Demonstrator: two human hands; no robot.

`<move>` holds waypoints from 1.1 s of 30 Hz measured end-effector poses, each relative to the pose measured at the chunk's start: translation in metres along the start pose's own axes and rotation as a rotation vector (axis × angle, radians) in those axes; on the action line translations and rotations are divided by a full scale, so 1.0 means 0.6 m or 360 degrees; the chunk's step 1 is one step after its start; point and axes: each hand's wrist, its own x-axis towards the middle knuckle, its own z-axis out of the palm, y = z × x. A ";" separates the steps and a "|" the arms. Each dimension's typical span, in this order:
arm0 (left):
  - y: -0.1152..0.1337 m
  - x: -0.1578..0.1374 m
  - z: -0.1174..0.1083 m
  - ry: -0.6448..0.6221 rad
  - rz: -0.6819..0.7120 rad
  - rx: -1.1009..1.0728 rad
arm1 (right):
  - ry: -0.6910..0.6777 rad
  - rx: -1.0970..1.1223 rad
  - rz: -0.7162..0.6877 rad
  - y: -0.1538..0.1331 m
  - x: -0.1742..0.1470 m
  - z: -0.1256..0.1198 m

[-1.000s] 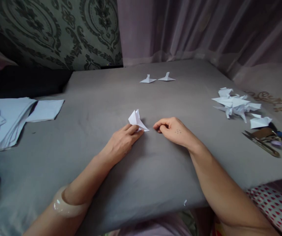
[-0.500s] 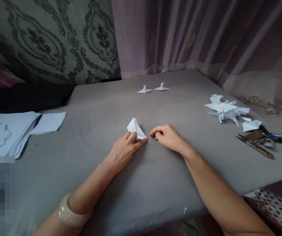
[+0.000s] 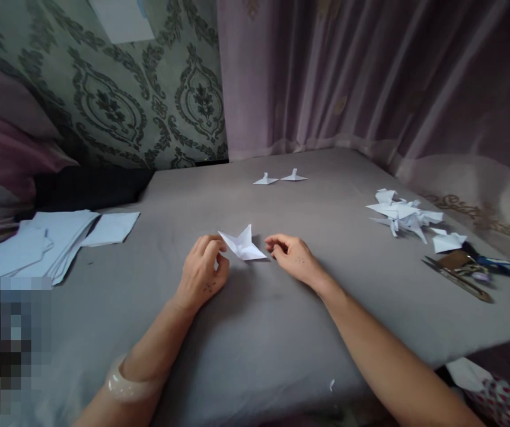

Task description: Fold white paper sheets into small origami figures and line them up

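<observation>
A white folded paper figure (image 3: 244, 244) with pointed ends spread apart is between my two hands, over the grey cloth. My left hand (image 3: 204, 267) is curled at its left point, with the fingertips against the paper and partly hidden by it. Just beyond the right point is my right hand (image 3: 293, 255). Its fingers are loosely bent, thumb and forefinger apart, with nothing seen in them and a small gap to the paper.
Two finished paper figures, one left (image 3: 266, 179) and one right (image 3: 295, 175), sit at the back. A pile of folded figures (image 3: 399, 210) lies right, near scissors (image 3: 457, 280) and a blue-handled tool (image 3: 506, 265). Paper sheets (image 3: 59, 240) are stacked left. A curtain (image 3: 273, 77) borders the back.
The paper figure has gone from lying folded under my left fingers to spread-out points. My left hand has drawn back to the left and curled. My right hand stays close by. The view has tilted up.
</observation>
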 end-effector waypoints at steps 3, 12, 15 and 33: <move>-0.008 0.000 -0.001 -0.0146 0.0057 0.0040 | -0.0016 -0.0053 -0.0138 -0.004 -0.001 0.005; -0.032 -0.003 0.023 -0.0321 0.0291 0.0173 | -0.0100 -0.0399 -0.0578 0.018 0.012 0.011; -0.034 -0.002 0.024 -0.0308 0.0300 0.0135 | -0.0099 -0.0414 -0.0569 0.018 0.012 0.013; 0.032 0.019 -0.006 0.0073 -0.1510 -0.2014 | 0.0208 0.0557 -0.0287 -0.052 -0.010 -0.008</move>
